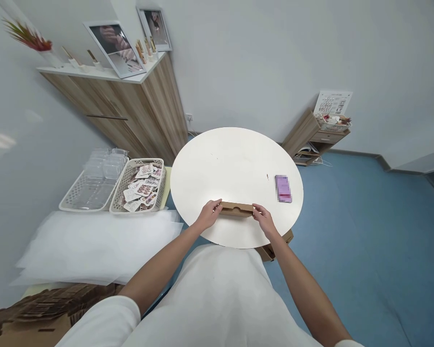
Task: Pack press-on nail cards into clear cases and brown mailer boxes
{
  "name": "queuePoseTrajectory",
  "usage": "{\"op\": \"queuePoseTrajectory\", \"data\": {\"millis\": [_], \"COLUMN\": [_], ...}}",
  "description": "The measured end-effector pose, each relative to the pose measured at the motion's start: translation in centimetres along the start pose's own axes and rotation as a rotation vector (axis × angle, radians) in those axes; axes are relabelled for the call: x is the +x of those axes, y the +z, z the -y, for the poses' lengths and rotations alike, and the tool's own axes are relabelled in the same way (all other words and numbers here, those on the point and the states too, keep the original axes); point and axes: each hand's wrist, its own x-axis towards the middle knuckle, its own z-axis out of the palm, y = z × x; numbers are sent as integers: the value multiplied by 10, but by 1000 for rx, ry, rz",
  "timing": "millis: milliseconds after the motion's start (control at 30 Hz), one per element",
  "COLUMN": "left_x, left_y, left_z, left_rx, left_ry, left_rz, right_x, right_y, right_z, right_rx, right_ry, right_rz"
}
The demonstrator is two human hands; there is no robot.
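A small brown cardboard box (236, 210) with a curved notch in its front edge is between my two hands, over the near part of the round white table (231, 159). My left hand (210, 213) grips its left end, thumb and fingers closed on the corner. At the right end, my right hand (263, 219) holds the other corner the same way. Whether the box rests on the tabletop or is slightly raised, I cannot tell. A purple-screened phone (283, 188) lies on the table to the right.
Left of the table stand a basket of printed cards (113, 205) and a basket of clear plastic cases (67, 202). White translucent sheets (97, 246) and folded cardboard (39, 313) lie nearer. A wooden cabinet (162, 96) and small shelf (300, 135) line the wall; cardboard boxes (287, 236) sit below the table.
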Motion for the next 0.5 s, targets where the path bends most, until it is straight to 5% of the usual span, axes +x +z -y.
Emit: {"op": "queuePoseTrajectory", "data": {"millis": [167,500], "left_x": [5,9], "left_y": [5,13], "left_z": [8,26], "left_rx": [-124,-151], "left_ry": [-187,-199], "left_rz": [-46,14], "right_x": [2,2], "right_y": [6,14], "right_z": [-2,-10], "right_rx": [7,-82], "right_ry": [49,53], "right_rz": [-2,-3]}}
